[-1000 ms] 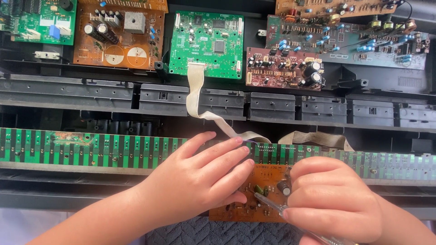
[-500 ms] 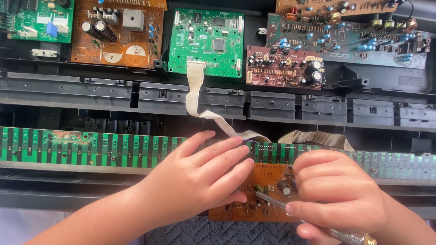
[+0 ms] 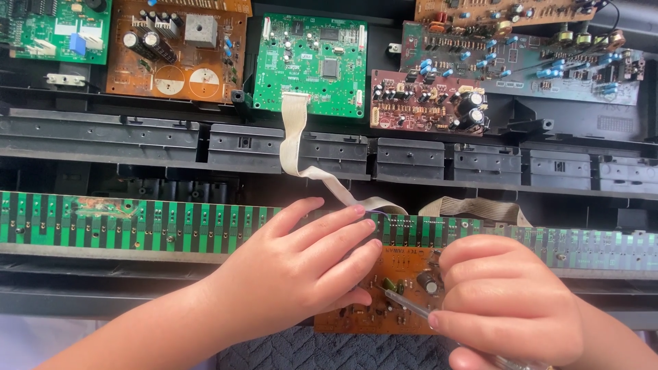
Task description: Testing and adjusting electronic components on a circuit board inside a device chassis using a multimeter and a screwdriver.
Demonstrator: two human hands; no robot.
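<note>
— Where are your hands right now?

— My left hand (image 3: 301,274) lies flat on the small orange circuit board (image 3: 384,301), fingers (image 3: 343,233) stretched out and close together, holding nothing, just pressing down. The fingertips reach over the board's top edge onto the long green strip board (image 3: 137,223).

— And the right?

— My right hand (image 3: 507,308) is curled tight around a thin screwdriver (image 3: 404,305). Its shaft slants up and left, and the tip sits on the orange board near a small black capacitor (image 3: 428,282), just beside my left fingers.

— Where does that orange board sit?

— At the near edge of the opened case, its top edge against the green strip and its bottom edge over a dark woven cloth (image 3: 329,349). My hands cover its two sides, so only the middle shows.

— Any room to move?

— Little between my hands; they nearly touch over the board. A flat grey ribbon cable (image 3: 295,137) runs down from the green square board (image 3: 312,65) and ends just above my left fingertips, and a second ribbon (image 3: 473,207) arches just above my right hand. Beyond the green strip a row of black plastic brackets (image 3: 288,144) crosses the whole width, with more boards well apart at the far edge.
</note>
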